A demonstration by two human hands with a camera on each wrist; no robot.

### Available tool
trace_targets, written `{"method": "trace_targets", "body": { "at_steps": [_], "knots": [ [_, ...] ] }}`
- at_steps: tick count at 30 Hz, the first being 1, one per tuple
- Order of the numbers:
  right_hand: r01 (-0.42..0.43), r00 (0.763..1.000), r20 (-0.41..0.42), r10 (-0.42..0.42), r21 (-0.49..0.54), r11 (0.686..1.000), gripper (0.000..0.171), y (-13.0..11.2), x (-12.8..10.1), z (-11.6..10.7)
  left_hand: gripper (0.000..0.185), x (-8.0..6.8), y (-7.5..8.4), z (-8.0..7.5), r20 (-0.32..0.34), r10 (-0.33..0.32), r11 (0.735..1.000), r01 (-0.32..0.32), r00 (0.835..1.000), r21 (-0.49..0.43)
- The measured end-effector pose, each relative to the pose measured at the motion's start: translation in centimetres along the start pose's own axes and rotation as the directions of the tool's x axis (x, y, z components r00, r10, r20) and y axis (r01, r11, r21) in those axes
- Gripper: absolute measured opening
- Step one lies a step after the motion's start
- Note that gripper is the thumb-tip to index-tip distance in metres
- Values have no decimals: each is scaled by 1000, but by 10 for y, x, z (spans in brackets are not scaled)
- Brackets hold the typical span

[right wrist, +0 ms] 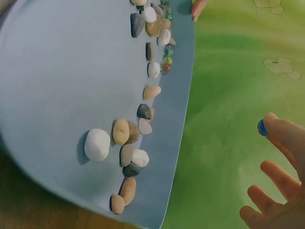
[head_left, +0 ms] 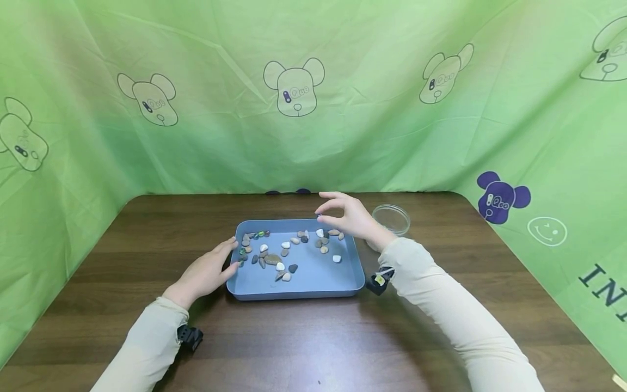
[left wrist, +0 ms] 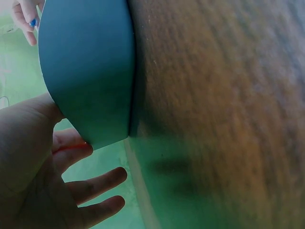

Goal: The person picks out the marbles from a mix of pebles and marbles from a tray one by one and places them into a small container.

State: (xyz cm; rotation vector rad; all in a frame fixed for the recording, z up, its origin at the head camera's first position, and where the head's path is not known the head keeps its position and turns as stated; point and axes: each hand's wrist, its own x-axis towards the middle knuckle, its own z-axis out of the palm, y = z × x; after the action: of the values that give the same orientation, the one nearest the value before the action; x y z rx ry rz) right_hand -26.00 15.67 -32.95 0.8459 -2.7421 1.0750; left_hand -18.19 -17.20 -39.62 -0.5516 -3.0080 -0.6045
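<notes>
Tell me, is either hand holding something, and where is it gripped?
The right hand pinches a small blue glass bead between its fingertips. The left hand holds nothing; it rests against the blue plastic tray's left rim.

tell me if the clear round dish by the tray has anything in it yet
Looks empty. The clear dish right of the blue tray shows only table through it; the pebbles all lie in the tray.

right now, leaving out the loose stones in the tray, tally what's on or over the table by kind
blue tray: 1
clear round dish: 1
hands: 2 (left hand touching the tray's left rim, right hand above its far edge)
blue marble, pinched by the right hand: 1
total: 5
</notes>
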Motion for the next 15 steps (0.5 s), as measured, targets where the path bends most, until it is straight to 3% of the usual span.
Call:
{"method": "trace_targets", "body": {
  "at_steps": [15],
  "knots": [
    [-40,999,-1,40,-5,999,18,7,-11,-15,53,0,0,-1,1,0,1000,0,1000,6]
  ]
}}
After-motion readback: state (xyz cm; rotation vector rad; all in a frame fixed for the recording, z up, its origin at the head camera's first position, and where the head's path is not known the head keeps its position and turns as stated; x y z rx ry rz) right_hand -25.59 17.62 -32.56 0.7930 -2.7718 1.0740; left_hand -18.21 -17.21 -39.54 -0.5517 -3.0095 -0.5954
